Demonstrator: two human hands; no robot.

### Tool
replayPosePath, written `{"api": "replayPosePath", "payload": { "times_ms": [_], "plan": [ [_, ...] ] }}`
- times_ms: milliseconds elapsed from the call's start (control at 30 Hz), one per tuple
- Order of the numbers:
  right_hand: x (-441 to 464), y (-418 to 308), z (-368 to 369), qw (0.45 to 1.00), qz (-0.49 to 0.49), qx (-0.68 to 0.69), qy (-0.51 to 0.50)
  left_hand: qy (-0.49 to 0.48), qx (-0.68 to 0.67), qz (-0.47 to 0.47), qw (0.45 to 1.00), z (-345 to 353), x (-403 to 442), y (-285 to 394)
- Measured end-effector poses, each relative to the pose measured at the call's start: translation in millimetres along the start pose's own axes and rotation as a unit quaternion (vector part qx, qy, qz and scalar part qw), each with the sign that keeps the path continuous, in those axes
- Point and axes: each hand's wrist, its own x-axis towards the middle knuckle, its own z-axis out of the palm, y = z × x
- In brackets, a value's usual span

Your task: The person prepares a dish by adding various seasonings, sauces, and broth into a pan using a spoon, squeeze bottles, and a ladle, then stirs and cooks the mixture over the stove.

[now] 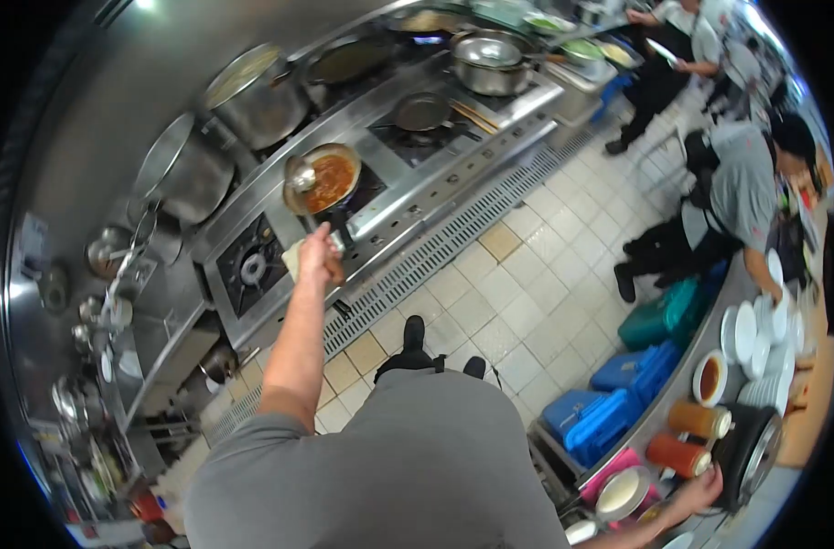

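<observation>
Beyond the grey cloth shirt at six o'clock, grasps in the left hand the round-bowled silvery metal ladle at ten, likely stiff, light until filled, safest held by its handle; cannot tell the grip of the right hand beside the orange-red cylindrical bottle at four.

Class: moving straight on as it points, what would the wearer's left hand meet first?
The left hand would probably meet the round metal pan of reddish sauce, though depth is unclear.
</observation>
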Motion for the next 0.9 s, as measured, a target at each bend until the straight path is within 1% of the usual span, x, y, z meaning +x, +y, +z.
{"api": "replayPosePath", "payload": {
  "times_ms": [33,67,100,133,167,200,233,267,333,367,400,433,467,533,567,600,633,667,700,733,767,800,867,900],
  "plan": [
    [-8,-57,59,0.977,-0.044,0.108,-0.179,-0.059,-0.062,-0.017,0.996,-9,9,-11],
    [-36,-154,114,0.899,0.137,0.329,-0.254,-0.119,-0.122,-0.031,0.985,-15,15,-22],
    [-62,-250,142,0.850,0.132,0.354,-0.366,-0.115,-0.141,-0.025,0.983,-5,-5,-19],
    [-92,-302,186,0.790,0.094,0.375,-0.476,-0.110,-0.161,-0.018,0.981,9,-32,-12],
    [-131,-388,190,0.715,0.090,0.408,-0.561,-0.136,-0.174,-0.011,0.975,13,-44,-12],
    [-171,-439,216,0.602,0.113,0.440,-0.656,-0.160,-0.186,-0.003,0.969,14,-53,-12],
    [-205,-497,219,0.483,0.126,0.462,-0.733,-0.182,-0.202,0.004,0.962,16,-64,-10],
    [-238,-544,224,0.403,0.129,0.451,-0.786,-0.204,-0.218,0.012,0.954,16,-71,-8],
    [-291,-634,208,0.253,0.225,0.454,-0.824,-0.267,-0.230,0.024,0.935,8,-74,-8],
    [-311,-654,206,0.251,0.220,0.444,-0.832,-0.283,-0.202,0.021,0.937,1,-73,-7],
    [-329,-676,205,0.207,0.194,0.424,-0.860,-0.300,-0.173,0.018,0.938,-8,-71,-3],
    [-343,-696,207,0.163,0.171,0.404,-0.884,-0.331,-0.115,0.066,0.934,-21,-69,3],
    [-352,-711,206,0.164,0.170,0.393,-0.889,-0.324,-0.124,0.063,0.936,-39,-51,5],
    [-362,-735,200,0.311,0.114,0.381,-0.863,-0.395,0.038,0.070,0.915,-87,-4,-1],
    [-364,-743,205,0.336,0.146,0.366,-0.856,-0.329,0.165,0.111,0.923,-110,21,-2],
    [-366,-747,213,0.339,0.148,0.358,-0.857,-0.177,0.346,0.168,0.906,-130,44,-15],
    [-366,-749,221,0.353,0.135,0.352,-0.856,-0.019,0.509,0.214,0.834,-148,65,-30],
    [-368,-752,227,0.367,0.121,0.350,-0.853,-0.021,0.507,0.210,0.836,-166,84,-44],
    [-368,-758,226,0.371,0.123,0.349,-0.852,-0.007,0.583,0.199,0.787,-180,101,-58],
    [-366,-764,221,0.395,0.110,0.336,-0.848,0.005,0.654,0.189,0.732,-187,115,-64],
    [-364,-772,215,0.417,0.096,0.321,-0.845,-0.026,0.667,0.158,0.728,-192,122,-58],
    [-361,-775,214,0.422,0.096,0.320,-0.843,-0.030,0.665,0.159,0.729,-191,136,-54],
    [-358,-776,207,0.453,0.090,0.308,-0.832,-0.031,0.721,0.160,0.674,-193,162,-42],
    [-357,-779,203,0.461,0.093,0.307,-0.828,-0.037,0.721,0.162,0.672,-196,176,-33]
  ]
}}
